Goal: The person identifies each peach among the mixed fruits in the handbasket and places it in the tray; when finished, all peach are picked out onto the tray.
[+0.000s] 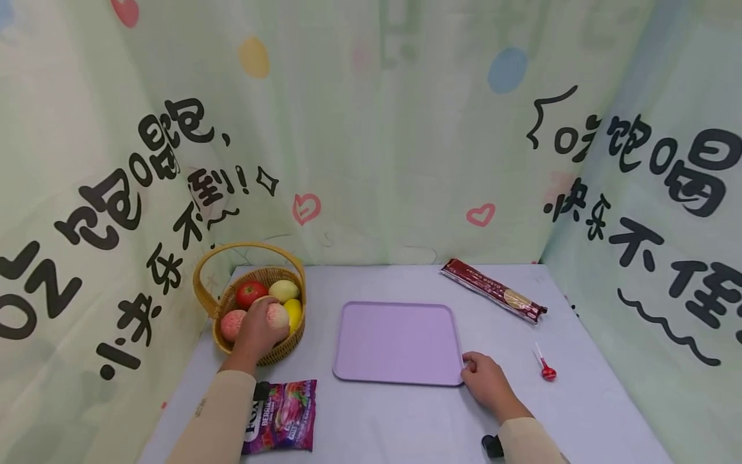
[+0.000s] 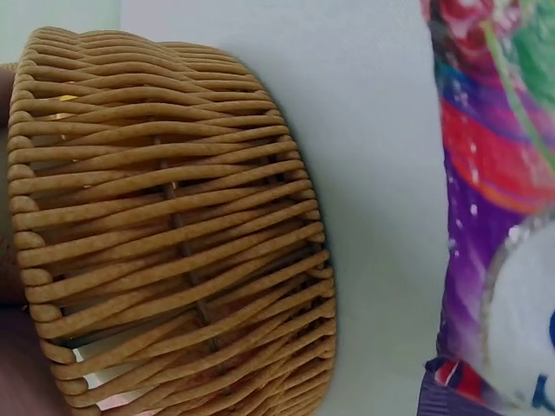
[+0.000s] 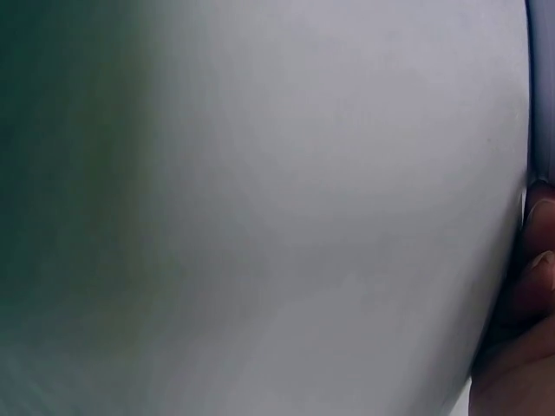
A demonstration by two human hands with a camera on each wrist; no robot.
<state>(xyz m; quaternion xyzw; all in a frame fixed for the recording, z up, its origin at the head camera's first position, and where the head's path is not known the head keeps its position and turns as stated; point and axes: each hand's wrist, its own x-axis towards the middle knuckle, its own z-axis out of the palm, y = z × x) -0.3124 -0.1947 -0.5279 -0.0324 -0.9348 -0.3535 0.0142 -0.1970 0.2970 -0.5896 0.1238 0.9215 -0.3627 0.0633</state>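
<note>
My left hand (image 1: 259,330) reaches into a wicker basket (image 1: 281,351) at the left and grips a pale pink peach (image 1: 277,317). Around it in the basket lie a red tomato (image 1: 251,294), a pinker peach (image 1: 232,325), a yellow-green fruit (image 1: 284,290) and a yellow lemon (image 1: 294,314). In the left wrist view, the woven side of the basket (image 2: 173,217) hides most of the hand. A purple tray (image 1: 397,341) lies flat in the middle of the table. At its lower right edge, my right hand (image 1: 485,381) pinches the rim with bent fingers.
A purple berry snack bag (image 1: 284,415) lies in front of the basket. A long dark red biscuit packet (image 1: 493,290) is at the back right, with a red lollipop (image 1: 547,372) nearer. Printed curtains (image 1: 371,161) enclose the white table (image 1: 394,425) behind and at both sides.
</note>
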